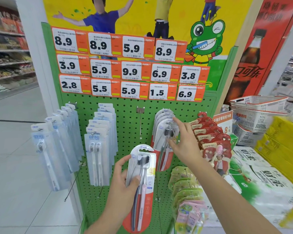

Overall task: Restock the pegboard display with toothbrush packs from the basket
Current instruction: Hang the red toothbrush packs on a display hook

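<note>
My left hand point(123, 179) grips a red-and-clear toothbrush pack point(143, 184) upright in front of the green pegboard point(128, 115). My right hand point(184, 141) reaches to the hook holding a row of matching red toothbrush packs point(161, 132); its fingers touch the front pack and the hook's tip. An empty peg hook point(140, 124) hangs just left of that row. Blue-white toothbrush packs hang at the left point(57, 146) and centre-left point(98, 149). The basket with stock is not clearly in view.
Red "canban" children's packs point(210, 137) hang right of my right hand, green and pink packs point(188, 195) below. Price tags point(128, 65) cover the upper board. White baskets point(257, 114) and tissue cartons point(260, 179) stand at the right. An aisle floor point(15, 149) lies left.
</note>
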